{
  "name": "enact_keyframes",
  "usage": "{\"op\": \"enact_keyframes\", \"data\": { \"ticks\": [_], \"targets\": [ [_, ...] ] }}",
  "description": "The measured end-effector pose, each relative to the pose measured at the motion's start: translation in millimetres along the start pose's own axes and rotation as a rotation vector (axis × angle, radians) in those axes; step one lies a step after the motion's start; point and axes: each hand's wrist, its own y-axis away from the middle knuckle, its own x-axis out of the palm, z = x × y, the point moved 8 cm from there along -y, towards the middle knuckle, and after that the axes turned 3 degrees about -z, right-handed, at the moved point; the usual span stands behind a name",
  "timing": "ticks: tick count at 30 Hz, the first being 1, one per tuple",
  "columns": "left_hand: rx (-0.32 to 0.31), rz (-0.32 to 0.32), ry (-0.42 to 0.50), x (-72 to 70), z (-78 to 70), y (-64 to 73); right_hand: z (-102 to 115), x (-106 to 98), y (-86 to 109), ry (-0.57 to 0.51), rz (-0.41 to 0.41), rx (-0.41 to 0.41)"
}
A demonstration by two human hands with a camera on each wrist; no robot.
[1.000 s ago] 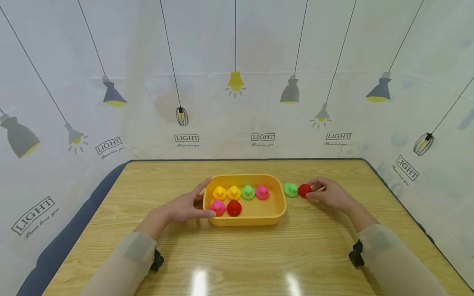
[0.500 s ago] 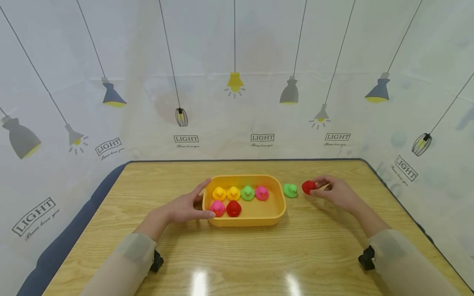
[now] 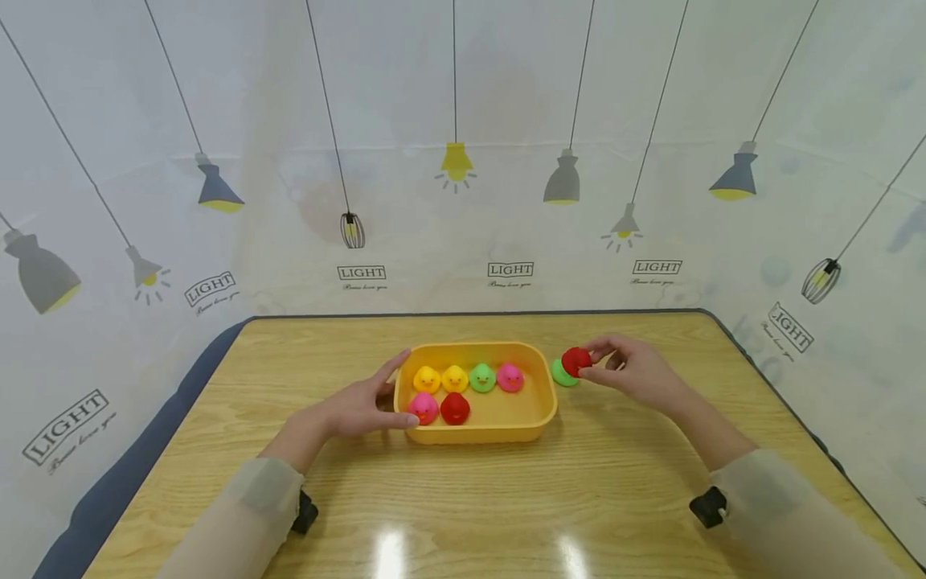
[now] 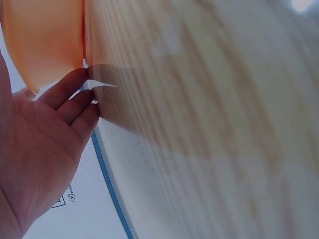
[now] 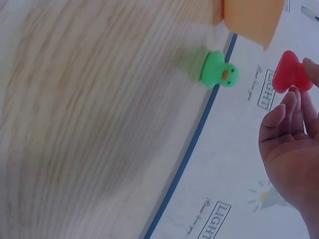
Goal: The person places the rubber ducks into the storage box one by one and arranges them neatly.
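My right hand point(image 3: 633, 371) pinches a red toy duck point(image 3: 576, 362) between thumb and fingers, lifted off the table. In the head view it partly covers a green duck point(image 3: 563, 374); the right wrist view shows the green duck point(image 5: 217, 71) standing on the table, apart from the red one point(image 5: 290, 72). A yellow tray point(image 3: 481, 434) lies left of them. Around its left end my left hand point(image 3: 354, 408) holds on, thumb over the front rim, forefinger at the back corner. Inside are two yellow ducks point(image 3: 441, 379), a green duck point(image 3: 482, 378), two pink ducks point(image 3: 510, 378) and another red duck point(image 3: 455, 408).
The wooden table point(image 3: 463, 490) carries the tray and the loose green duck. Behind it and at both sides hangs a pale curtain point(image 3: 405, 177) printed with lamps. A dark blue edge point(image 3: 166, 410) borders the table on the left.
My right hand first drew the red duck a little right, away from the green duck, then raised it and brought it left, in front of the green duck. The left hand stays at the tray.
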Motion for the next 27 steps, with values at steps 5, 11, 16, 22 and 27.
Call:
{"op": "enact_keyframes", "data": {
  "ticks": [5, 11, 16, 22, 27],
  "targets": [
    [0.004, -0.001, -0.001, 0.2, -0.2, 0.1, 19, 13, -2.2, -0.030, 0.006, -0.031],
    [0.014, -0.005, -0.001, 0.3, 0.3, -0.1, 34, 29, -4.7, -0.042, 0.014, -0.059],
    [0.023, -0.006, -0.001, 0.1, -0.1, -0.1, 43, 43, -5.8, -0.046, 0.038, -0.081],
    [0.026, -0.002, -0.003, 0.2, -0.1, -0.3, 55, 59, -7.7, -0.032, 0.057, -0.122],
    [0.022, -0.002, -0.009, -0.1, -0.3, 0.2, 62, 72, -10.6, -0.025, 0.073, -0.130]
  ]
}}
